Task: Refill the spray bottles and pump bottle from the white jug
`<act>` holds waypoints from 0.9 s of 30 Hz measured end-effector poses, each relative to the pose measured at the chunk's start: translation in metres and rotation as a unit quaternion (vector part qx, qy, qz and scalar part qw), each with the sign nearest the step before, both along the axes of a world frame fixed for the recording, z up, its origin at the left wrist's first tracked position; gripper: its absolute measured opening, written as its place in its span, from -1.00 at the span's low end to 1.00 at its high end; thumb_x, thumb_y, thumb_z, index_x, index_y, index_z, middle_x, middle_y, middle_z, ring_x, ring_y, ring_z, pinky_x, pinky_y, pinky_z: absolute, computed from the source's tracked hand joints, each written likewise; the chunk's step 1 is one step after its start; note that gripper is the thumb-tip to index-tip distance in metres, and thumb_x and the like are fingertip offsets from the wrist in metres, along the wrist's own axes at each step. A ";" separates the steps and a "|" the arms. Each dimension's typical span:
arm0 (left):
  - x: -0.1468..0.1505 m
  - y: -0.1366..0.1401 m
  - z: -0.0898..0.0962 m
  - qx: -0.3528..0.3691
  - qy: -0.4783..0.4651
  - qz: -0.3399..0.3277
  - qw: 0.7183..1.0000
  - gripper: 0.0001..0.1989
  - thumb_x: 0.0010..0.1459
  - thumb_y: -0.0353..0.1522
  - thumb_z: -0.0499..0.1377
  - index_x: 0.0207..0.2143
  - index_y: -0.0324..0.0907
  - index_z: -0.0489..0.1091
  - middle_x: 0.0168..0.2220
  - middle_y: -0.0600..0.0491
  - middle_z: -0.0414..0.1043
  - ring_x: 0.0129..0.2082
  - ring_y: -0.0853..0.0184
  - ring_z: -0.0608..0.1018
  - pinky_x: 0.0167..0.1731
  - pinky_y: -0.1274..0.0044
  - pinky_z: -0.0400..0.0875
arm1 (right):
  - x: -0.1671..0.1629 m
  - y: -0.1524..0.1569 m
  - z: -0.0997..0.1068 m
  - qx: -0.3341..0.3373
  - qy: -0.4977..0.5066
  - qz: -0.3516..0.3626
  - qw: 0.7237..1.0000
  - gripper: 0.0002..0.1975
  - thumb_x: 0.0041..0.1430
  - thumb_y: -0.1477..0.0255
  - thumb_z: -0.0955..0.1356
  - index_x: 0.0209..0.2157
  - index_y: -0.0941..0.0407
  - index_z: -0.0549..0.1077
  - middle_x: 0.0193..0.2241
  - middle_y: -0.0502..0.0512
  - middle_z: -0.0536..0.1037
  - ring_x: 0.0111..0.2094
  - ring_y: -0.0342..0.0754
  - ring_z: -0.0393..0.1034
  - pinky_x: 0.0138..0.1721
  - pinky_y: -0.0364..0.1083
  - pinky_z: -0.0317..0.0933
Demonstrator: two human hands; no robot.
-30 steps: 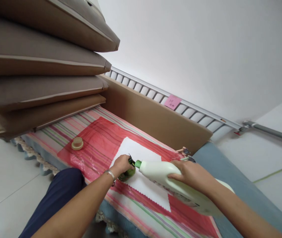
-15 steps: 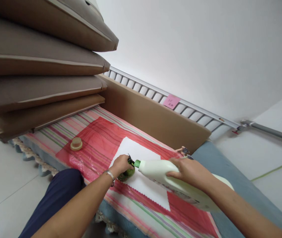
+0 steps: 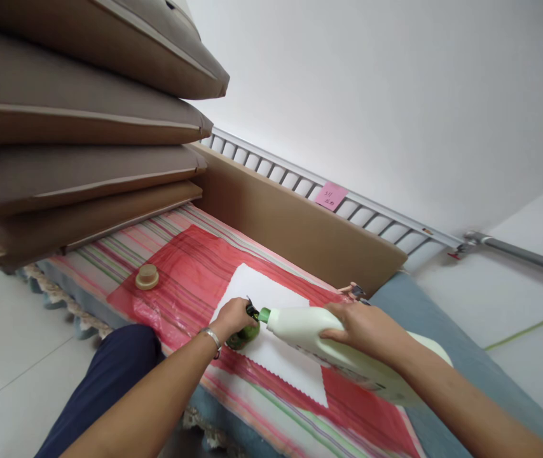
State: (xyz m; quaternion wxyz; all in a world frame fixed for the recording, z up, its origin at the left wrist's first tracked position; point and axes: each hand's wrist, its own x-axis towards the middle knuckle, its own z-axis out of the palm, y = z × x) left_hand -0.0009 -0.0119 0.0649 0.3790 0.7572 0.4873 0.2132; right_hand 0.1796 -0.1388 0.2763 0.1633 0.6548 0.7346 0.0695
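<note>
My right hand (image 3: 360, 327) grips a large pale green plastic bottle (image 3: 297, 324), tipped nearly level. Its green spout (image 3: 264, 315) points left, right at the mouth of a small dark green bottle (image 3: 243, 337). Closed around the top of that small bottle is my left hand (image 3: 233, 315), which wears a silver bracelet. A black piece (image 3: 252, 310) shows by my left fingertips; its exact shape is unclear. Under the small bottle lies a white sheet (image 3: 295, 362) with zigzag edges. Any liquid passing between the two bottles is too small to make out.
A beige round cap (image 3: 147, 276) rests on the red plastic sheet (image 3: 185, 254) at left. Stacked brown cushions (image 3: 85, 121) rise at the far left. Behind stand a cardboard panel (image 3: 295, 222) and a radiator (image 3: 266, 168) with a pink note (image 3: 331, 196). A small clip-like item (image 3: 357, 291) lies near my right hand.
Almost nothing differs. Both hands keep their grips, and the large bottle stays tipped with its spout at the small bottle.
</note>
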 end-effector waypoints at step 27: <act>0.000 -0.002 0.002 -0.007 0.000 0.000 1.000 -0.63 -0.24 -0.25 0.31 -0.28 -0.11 0.47 -0.41 0.06 0.52 -0.41 0.28 0.54 -0.49 0.59 0.31 | -0.012 -0.001 0.008 -0.011 -0.011 -0.020 1.000 -0.72 0.03 0.16 0.31 -0.32 0.06 0.43 -0.37 0.11 0.56 -0.38 0.07 0.45 -0.46 -0.11 0.11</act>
